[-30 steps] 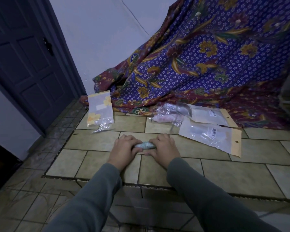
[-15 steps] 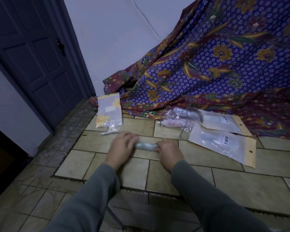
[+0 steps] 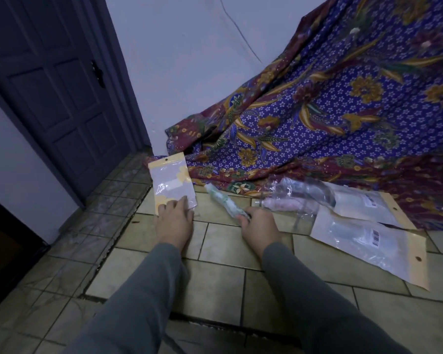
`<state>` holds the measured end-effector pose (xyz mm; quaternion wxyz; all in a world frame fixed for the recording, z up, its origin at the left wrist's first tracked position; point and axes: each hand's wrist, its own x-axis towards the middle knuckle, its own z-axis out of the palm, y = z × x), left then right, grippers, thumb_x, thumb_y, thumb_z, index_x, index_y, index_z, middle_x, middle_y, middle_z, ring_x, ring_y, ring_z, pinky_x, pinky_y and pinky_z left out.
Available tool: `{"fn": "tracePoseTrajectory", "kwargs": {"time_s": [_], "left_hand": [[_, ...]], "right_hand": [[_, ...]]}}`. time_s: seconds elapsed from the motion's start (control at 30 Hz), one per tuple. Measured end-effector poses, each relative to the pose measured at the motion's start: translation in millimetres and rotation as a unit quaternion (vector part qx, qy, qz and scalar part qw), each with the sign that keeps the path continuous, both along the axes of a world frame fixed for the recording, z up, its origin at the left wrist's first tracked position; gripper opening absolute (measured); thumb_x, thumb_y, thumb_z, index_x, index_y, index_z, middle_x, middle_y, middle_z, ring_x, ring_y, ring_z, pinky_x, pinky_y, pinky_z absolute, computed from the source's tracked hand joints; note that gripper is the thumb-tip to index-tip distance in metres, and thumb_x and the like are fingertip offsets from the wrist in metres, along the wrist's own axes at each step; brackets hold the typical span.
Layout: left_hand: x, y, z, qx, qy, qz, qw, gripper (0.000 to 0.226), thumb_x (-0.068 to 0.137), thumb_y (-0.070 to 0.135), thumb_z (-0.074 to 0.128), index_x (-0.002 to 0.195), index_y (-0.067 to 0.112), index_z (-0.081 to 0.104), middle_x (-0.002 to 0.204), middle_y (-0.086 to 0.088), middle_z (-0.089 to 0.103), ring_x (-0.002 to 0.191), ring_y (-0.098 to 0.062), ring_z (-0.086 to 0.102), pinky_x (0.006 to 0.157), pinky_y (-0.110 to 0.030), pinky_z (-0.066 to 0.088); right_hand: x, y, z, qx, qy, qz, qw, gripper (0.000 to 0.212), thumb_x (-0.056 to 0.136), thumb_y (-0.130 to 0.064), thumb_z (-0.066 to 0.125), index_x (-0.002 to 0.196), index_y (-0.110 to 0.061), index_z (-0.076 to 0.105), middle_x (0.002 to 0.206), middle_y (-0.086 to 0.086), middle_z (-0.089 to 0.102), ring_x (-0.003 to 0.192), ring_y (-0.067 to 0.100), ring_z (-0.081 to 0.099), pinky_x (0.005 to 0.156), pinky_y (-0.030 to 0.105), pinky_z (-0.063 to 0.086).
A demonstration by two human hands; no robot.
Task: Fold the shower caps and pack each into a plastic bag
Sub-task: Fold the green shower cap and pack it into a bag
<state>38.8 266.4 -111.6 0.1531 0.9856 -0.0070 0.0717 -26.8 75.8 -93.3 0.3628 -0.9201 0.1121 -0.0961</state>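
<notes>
My right hand (image 3: 258, 229) grips one end of a rolled-up pale green shower cap (image 3: 223, 201), which points up and to the left above the tiled floor. My left hand (image 3: 174, 221) reaches forward and its fingertips touch the lower edge of a clear plastic bag with yellow trim (image 3: 172, 183) lying on the floor. A rolled pink shower cap (image 3: 283, 204) lies to the right, partly under crumpled clear plastic (image 3: 299, 191).
Two more clear bags with yellow headers (image 3: 368, 241) (image 3: 361, 200) lie at the right. A purple patterned cloth (image 3: 330, 118) drapes down behind them. A dark door (image 3: 54, 93) stands at the left beside a white wall. The tiled floor (image 3: 220, 277) steps down near me.
Both hands were pressing the rolled green cap on the floor. Now my right hand alone holds it, lifted and angled, while my left hand has moved left onto the yellow-trimmed bag.
</notes>
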Motion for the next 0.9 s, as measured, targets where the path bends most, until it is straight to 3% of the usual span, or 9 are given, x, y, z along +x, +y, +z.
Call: {"fn": "tracePoseTrajectory", "kwargs": {"time_s": [0.13,0.27,0.37,0.5,0.57,0.63,0.7,0.77,0.9], "left_hand": [[-3,6,-4,-0.004,-0.045,-0.013,0.999,0.035,0.096,0.032,0.047,0.128,0.021,0.050,0.122,-0.007,0.058,0.112,-0.029,0.045,0.090,-0.039,0.040],[-14,13,3,-0.039,-0.092,-0.008,0.995,0.029,0.094,0.031,0.050,0.120,0.021,0.059,0.114,-0.004,0.064,0.108,-0.027,0.050,0.086,-0.038,0.037],[-27,12,21,-0.157,-0.127,-0.045,0.978,0.018,0.094,0.030,0.053,0.108,0.024,0.064,0.097,-0.001,0.069,0.096,-0.023,0.058,0.082,-0.035,0.041],[-47,5,58,-0.405,-0.076,-0.121,0.903,0.012,0.095,0.013,0.053,0.094,0.021,0.063,0.076,0.009,0.067,0.067,-0.002,0.060,0.063,-0.020,0.041],[-57,-1,73,-0.553,-0.015,-0.139,0.821,0.019,0.096,0.002,0.048,0.103,0.016,0.058,0.066,0.009,0.067,0.053,0.001,0.056,0.051,-0.016,0.041],[-64,-2,79,-0.643,0.051,-0.156,0.748,0.022,0.096,-0.003,0.044,0.107,0.011,0.057,0.070,0.006,0.070,0.054,-0.002,0.060,0.048,-0.014,0.044],[-64,1,74,-0.664,0.125,-0.169,0.718,0.024,0.096,0.003,0.044,0.113,0.011,0.059,0.086,0.003,0.072,0.069,-0.009,0.065,0.058,-0.021,0.051],[-60,3,61,-0.648,0.207,-0.135,0.720,0.025,0.094,0.007,0.047,0.114,0.012,0.062,0.092,-0.001,0.070,0.073,-0.015,0.064,0.063,-0.026,0.049],[-57,-1,28,-0.495,0.302,-0.074,0.811,0.013,0.094,0.012,0.053,0.094,0.010,0.066,0.065,-0.004,0.062,0.046,-0.014,0.049,0.047,-0.023,0.036]], "right_hand": [[-4,2,-4,0.012,-0.006,-0.007,1.000,0.027,0.091,-0.022,0.058,0.111,-0.008,0.068,0.104,0.013,0.065,0.093,0.025,0.058,0.073,0.021,0.035],[-14,1,-1,0.020,-0.043,-0.021,0.999,0.023,0.090,-0.021,0.060,0.104,-0.005,0.070,0.094,0.013,0.066,0.087,0.025,0.058,0.064,0.019,0.028],[-22,-1,8,0.052,-0.080,-0.032,0.995,0.022,0.090,-0.021,0.061,0.102,-0.005,0.070,0.088,0.012,0.067,0.082,0.025,0.059,0.067,0.026,0.038],[-31,-8,21,0.084,-0.133,-0.049,0.986,0.021,0.090,-0.024,0.062,0.103,-0.009,0.070,0.088,0.007,0.068,0.080,0.020,0.060,0.072,0.031,0.048],[-36,-13,26,0.099,-0.162,-0.065,0.980,0.021,0.089,-0.022,0.063,0.101,-0.007,0.069,0.090,0.007,0.068,0.084,0.020,0.060,0.074,0.030,0.047],[-42,-17,31,0.114,-0.182,-0.074,0.974,0.023,0.089,-0.022,0.064,0.103,-0.004,0.069,0.094,0.005,0.066,0.088,0.019,0.059,0.075,0.025,0.044],[-48,-20,36,0.127,-0.198,-0.070,0.970,0.021,0.089,-0.022,0.064,0.103,-0.006,0.069,0.094,0.004,0.065,0.086,0.016,0.058,0.073,0.021,0.043],[-52,-21,37,0.121,-0.195,-0.058,0.972,0.018,0.089,-0.021,0.063,0.102,-0.010,0.069,0.092,0.003,0.065,0.083,0.015,0.058,0.071,0.020,0.041],[-58,-22,22,0.093,-0.114,-0.012,0.989,0.017,0.090,-0.021,0.061,0.101,-0.010,0.070,0.086,0.004,0.067,0.078,0.020,0.059,0.070,0.031,0.048]]}}
